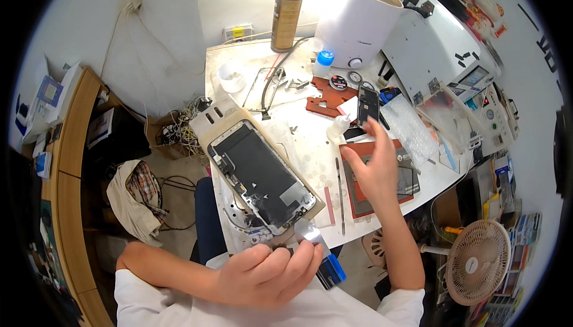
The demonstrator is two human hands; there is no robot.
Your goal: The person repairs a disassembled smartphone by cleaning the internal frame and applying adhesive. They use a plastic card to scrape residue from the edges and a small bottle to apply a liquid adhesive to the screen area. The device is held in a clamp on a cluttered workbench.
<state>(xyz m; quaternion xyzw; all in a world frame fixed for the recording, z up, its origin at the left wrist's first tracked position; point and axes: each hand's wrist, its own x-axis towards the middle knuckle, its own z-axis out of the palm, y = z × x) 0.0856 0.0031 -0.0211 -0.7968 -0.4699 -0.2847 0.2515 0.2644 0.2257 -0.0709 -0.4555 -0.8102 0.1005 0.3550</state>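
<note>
In front of me a phone screen assembly, its dark back facing up, lies tilted on a beige plate-like fixture. My left hand is curled closed just below its near end. A thin shiny piece and a blue-and-black object show beside those fingers; what exactly the hand grips is partly hidden. My right hand hovers over a red-and-grey mat, thumb and forefinger apart with nothing between them. Near its fingertips are a small white bottle and a dark phone frame.
A thin dark tool lies left of the mat. Farther back stand a white tub, a blue-capped bottle, a spray can and a large white appliance. Bubble wrap lies right; a fan stands lower right.
</note>
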